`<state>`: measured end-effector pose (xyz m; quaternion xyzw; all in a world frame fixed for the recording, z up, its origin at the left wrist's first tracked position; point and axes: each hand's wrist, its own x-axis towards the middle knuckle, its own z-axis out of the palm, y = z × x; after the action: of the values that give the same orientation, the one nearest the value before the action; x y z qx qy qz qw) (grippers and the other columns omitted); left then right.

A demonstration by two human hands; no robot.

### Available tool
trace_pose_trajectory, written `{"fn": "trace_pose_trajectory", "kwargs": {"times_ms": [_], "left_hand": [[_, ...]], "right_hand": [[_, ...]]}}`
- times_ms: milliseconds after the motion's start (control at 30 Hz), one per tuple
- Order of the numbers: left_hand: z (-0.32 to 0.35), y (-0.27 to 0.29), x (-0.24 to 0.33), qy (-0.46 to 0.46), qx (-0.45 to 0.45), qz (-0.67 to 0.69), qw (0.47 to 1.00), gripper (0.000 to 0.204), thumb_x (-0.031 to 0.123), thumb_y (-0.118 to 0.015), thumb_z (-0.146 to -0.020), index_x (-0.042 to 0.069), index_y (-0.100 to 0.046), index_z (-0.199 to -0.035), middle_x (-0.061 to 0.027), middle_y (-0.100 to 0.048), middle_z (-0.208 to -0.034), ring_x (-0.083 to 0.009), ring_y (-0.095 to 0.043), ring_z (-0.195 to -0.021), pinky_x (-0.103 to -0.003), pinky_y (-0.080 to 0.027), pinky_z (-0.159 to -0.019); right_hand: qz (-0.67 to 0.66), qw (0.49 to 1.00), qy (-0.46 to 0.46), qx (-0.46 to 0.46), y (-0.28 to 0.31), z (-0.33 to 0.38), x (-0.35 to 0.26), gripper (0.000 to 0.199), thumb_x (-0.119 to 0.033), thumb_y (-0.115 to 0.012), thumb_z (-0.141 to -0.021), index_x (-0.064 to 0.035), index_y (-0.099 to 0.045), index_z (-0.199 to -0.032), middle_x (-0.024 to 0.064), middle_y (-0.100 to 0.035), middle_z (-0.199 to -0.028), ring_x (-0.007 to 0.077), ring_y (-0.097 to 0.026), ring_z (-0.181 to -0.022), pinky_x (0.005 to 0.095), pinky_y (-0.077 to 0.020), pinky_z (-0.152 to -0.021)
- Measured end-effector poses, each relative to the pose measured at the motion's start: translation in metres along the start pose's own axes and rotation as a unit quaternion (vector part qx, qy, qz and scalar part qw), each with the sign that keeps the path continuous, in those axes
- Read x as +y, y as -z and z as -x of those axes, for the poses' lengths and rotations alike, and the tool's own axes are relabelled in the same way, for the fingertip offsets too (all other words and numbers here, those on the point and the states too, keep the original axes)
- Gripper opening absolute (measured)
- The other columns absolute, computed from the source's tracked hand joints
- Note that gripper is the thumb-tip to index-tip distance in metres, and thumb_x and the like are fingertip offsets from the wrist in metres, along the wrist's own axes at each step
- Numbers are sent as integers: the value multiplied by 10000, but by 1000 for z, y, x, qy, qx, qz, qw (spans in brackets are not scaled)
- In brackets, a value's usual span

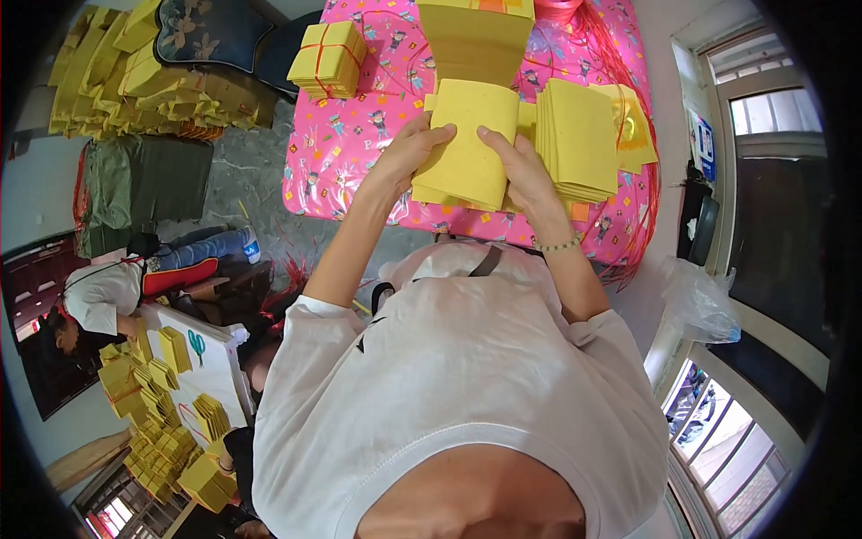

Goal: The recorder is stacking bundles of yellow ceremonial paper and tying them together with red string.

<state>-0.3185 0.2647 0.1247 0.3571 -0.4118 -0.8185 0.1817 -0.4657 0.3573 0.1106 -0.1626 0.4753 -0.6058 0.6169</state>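
Both my hands grip a folded stack of yellow paper (471, 144) above the pink patterned table cover (332, 180). My left hand (409, 153) is closed on its left edge, thumb lying on top. On the right edge, my right hand (525, 171) holds it the same way, a beaded bracelet at the wrist. Just right of that hand stands a thick pile of folded yellow paper (575, 139). Behind the held stack rises a tall block of yellow paper (476, 45). Part of another yellow layer shows underneath the held stack.
A yellow bundle tied with red string (329, 58) sits at the table's far left. Red plastic strands (642, 211) hang along the right edge. At left, a person (103, 292) bends by a white table (211, 359) with green scissors (196, 346) and yellow stacks. A dark chair (211, 31) stands behind.
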Motion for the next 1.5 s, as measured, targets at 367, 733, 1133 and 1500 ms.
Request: {"fn": "trace_pose_trajectory", "kwargs": {"times_ms": [367, 733, 1133, 1500], "left_hand": [[24, -10, -1, -74, -26, -61, 995, 423, 116, -528, -918, -13, -402, -1301, -107, -552, -1220, -163, -544, -1096, -295, -426, -928], [49, -41, -10, -248, -4, -73, 966, 355, 57, -494, -936, 2, -363, -1261, -79, -516, -1164, -123, -487, -1085, -278, -383, -933], [41, -67, 10, -188, -37, -45, 980, 471, 41, -513, -915, 2, -336, -1349, -105, -494, -1294, -176, -476, -1191, -311, -355, -1007], [-18, -106, 43, -174, -82, -61, 979, 415, 32, -529, -907, -6, -397, -1298, -104, -542, -1236, -166, -517, -1133, -304, -395, -963]], "right_hand": [[189, 963, 190, 31, -17, 31, -4, 401, -90, -616, -869, 32, -464, -1220, 108, -599, -1102, 154, -583, -988, 284, -485, -825], [116, 962, 240, 52, -19, 49, -16, 291, -147, -591, -914, 13, -535, -1151, 48, -619, -1016, 82, -577, -886, 237, -479, -759], [128, 941, 294, 107, -8, 58, -48, 224, -162, -571, -931, 19, -565, -1063, 16, -622, -903, 50, -562, -803, 212, -465, -693], [155, 961, 217, 78, 49, 38, -117, 314, -241, -631, -891, 18, -606, -1068, 39, -656, -893, 53, -602, -752, 212, -485, -595]]}}
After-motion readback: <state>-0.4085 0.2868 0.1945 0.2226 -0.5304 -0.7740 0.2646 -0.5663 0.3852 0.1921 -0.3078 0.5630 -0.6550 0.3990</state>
